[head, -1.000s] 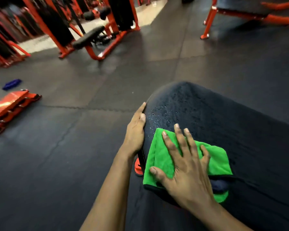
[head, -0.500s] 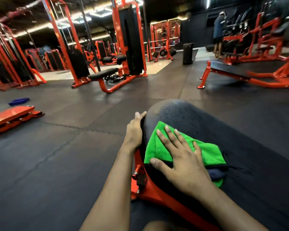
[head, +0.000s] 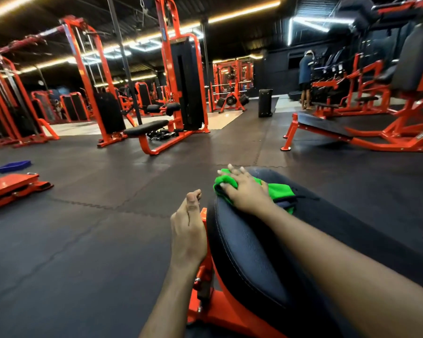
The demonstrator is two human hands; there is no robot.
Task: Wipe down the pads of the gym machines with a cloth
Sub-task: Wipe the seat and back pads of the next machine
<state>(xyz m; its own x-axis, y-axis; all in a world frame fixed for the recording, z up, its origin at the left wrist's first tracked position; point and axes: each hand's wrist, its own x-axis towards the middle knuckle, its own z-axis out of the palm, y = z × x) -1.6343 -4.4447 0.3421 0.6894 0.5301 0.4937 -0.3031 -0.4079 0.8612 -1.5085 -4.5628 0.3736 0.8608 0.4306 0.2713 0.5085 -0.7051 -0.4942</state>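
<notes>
A long black padded bench pad point(head: 244, 242) on an orange frame point(head: 217, 311) runs from the bottom right toward the middle. My right hand point(head: 246, 190) presses a bright green cloth point(head: 277, 190) flat onto the pad's far rounded end, fingers stretched forward over it. The cloth bunches up at the pad's left edge under my thumb. My left hand point(head: 188, 228) hovers just left of the pad, off its edge, fingers loosely together and holding nothing.
Dark rubber floor tiles spread all around. An orange plate point(head: 10, 187) and a blue tray point(head: 14, 165) lie at the left. A cable machine with a black seat point(head: 147, 128) stands ahead, an orange bench point(head: 327, 129) at right. A person point(head: 305, 79) stands far back.
My right hand has slid the cloth forward to the pad's far end. My left hand has come off the pad's edge and drawn back. The camera has tilted up.
</notes>
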